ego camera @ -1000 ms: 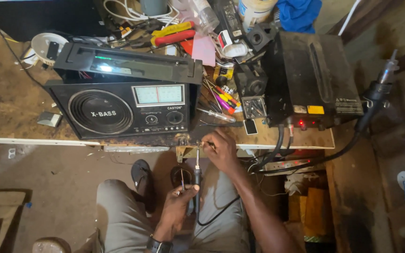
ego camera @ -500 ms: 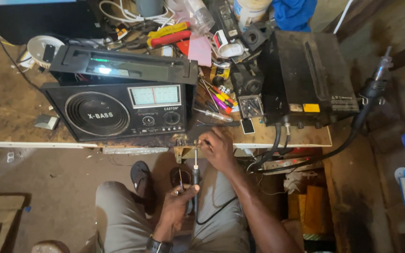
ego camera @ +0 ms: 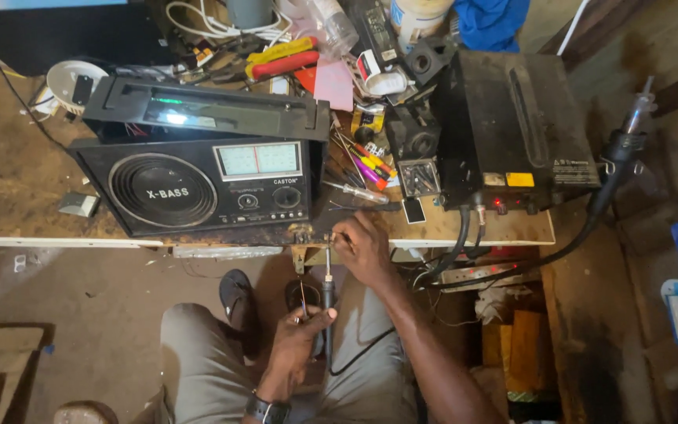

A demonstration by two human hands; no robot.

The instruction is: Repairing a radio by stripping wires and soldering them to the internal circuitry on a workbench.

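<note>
1. Now, head view: left hand (ego camera: pixel 301 339) closed around a soldering iron (ego camera: pixel 327 302), tip pointed up at the bench edge (ego camera: pixel 119 240).
2. Right hand (ego camera: pixel 361 250) pinching something small at that edge, just below the black radio (ego camera: pixel 198 184).
3. Compared with a second ago: iron and both hands in nearly the same spots, only the camera shifted; work held steady at the joint.
4. Pinched item too small to identify; iron's tip hard to make out; black power unit (ego camera: pixel 512 129) behind.

l hand (ego camera: pixel 301 328) low by my knees, fingers pinched shut | r hand (ego camera: pixel 364 250) fwd, fingertips pinched, arm extended
</note>
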